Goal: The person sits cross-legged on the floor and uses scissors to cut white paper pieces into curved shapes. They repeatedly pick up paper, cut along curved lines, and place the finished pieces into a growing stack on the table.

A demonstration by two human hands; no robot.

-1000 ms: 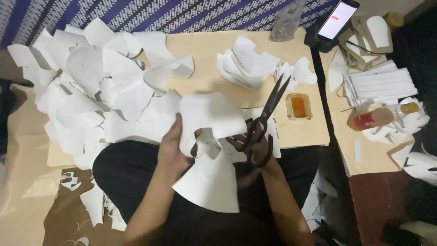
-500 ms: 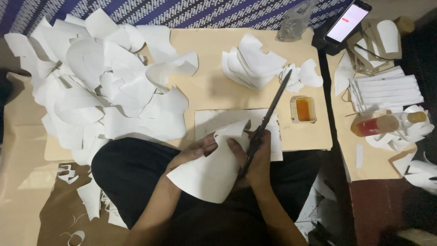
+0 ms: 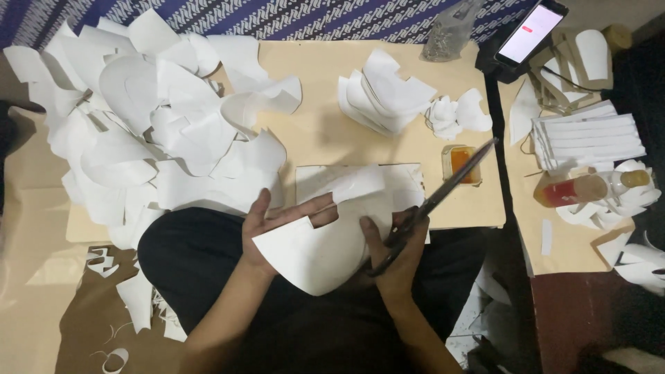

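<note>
My left hand supports a curved white paper piece over my lap, fingers spread under and along its left edge. My right hand grips black scissors whose closed blades point up and right over the table edge; its thumb rests on the paper's right side. A white strip of the paper curls up above my left fingers. A flat cardboard sheet lies on the table just beyond my hands.
A large heap of white paper offcuts covers the left of the low tan table. A stack of cut pieces, crumpled scraps, a small orange container, a lit phone, a folded white stack and a bottle lie at right.
The paper piece was turned and lowered from raised in front of me to flat over my lap. The scissors swung from upright to angled right, blades now closed.
</note>
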